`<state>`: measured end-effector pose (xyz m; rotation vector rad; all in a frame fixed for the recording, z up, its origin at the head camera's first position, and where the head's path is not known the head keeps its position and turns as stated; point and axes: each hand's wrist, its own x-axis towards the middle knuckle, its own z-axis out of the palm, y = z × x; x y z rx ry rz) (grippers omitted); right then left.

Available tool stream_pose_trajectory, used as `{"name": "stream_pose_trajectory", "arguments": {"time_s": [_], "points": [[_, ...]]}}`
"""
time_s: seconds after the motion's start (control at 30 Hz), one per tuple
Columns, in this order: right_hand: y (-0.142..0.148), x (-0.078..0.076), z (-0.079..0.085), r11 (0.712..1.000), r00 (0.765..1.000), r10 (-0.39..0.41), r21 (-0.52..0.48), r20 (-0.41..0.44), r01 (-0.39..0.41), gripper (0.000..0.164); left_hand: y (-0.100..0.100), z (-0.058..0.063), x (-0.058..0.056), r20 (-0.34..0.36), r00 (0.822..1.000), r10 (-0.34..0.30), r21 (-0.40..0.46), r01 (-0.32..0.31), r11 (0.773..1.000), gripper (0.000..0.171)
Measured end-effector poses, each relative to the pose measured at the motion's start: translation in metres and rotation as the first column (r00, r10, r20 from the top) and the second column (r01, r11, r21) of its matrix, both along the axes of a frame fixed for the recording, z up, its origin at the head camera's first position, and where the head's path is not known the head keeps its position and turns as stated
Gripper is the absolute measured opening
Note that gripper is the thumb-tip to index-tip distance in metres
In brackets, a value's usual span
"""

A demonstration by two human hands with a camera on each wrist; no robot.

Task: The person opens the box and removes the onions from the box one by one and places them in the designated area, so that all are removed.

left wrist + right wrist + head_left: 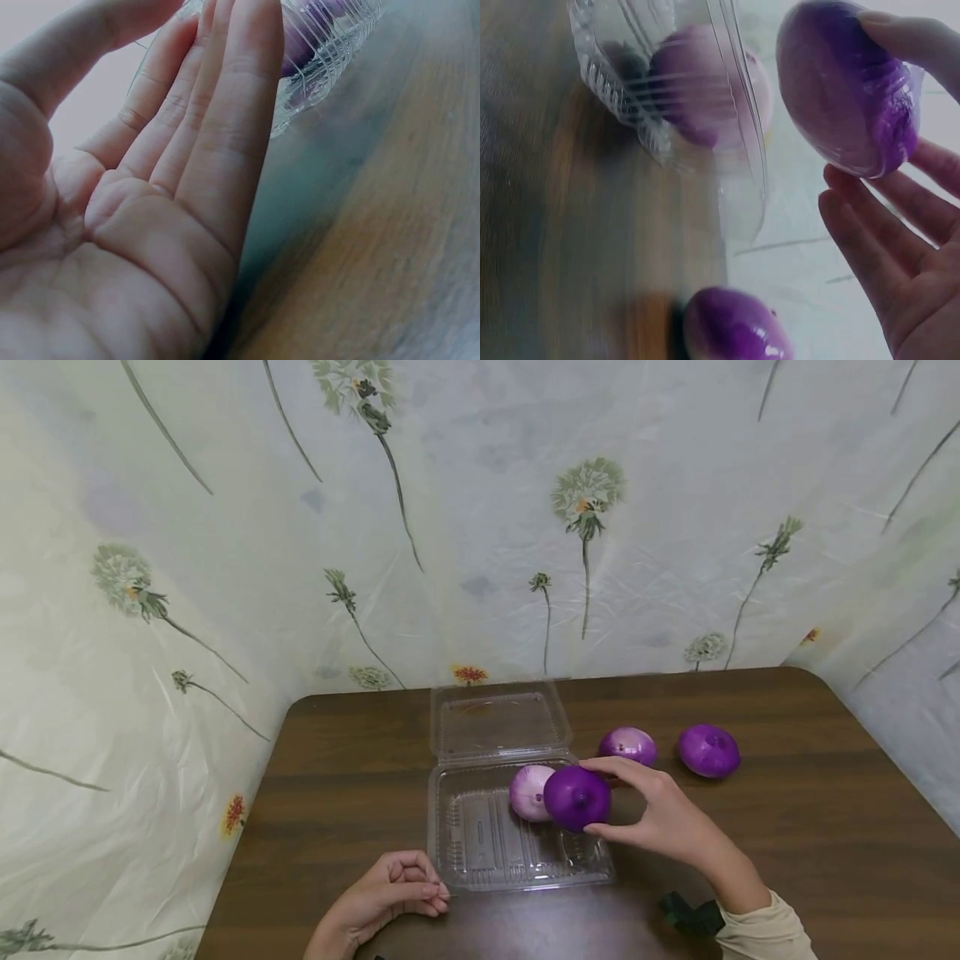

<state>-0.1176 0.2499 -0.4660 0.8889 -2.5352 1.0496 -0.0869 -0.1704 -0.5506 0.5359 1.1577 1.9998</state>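
The dark purple onion (577, 798) is being held above the right part of the clear container (480, 839). Beyond the container, a floral sheet (480, 527) is hanging; beneath the container, the table (345, 802) is spreading. The container's lid (498, 720) is lying open on its far side. Right of the container, the right grip (660, 814) is pinching the dark onion; at its near left corner, the left grip (397, 889) is lying relaxed. Inside, a pale onion (528, 794) is being partly hidden by the held one. Right of the container, a two-toned onion (628, 744) is sitting partly behind the right grip, another purple onion (709, 752) farther right.
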Motion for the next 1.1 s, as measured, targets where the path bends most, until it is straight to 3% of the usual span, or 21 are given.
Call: {"name": "stream_pose_trajectory", "arguments": {"time_s": [0.43,0.83,1.1], "points": [[0.019,0.008,-0.010,0.993,0.994,-0.109,-0.039,0.027,0.110,0.080,-0.001,0.000,0.001,0.001,1.000,-0.003,0.011,0.003,1.000,0.025],[0.043,0.013,-0.017,0.984,0.989,-0.134,-0.108,0.068,0.141,0.079,-0.001,0.004,-0.001,-0.001,1.000,0.006,-0.014,-0.006,1.000,0.024],[0.056,0.021,-0.027,0.974,0.969,-0.201,-0.074,0.141,0.213,0.076,0.001,0.002,0.000,0.001,1.000,0.003,-0.004,-0.003,1.000,0.024]]}}
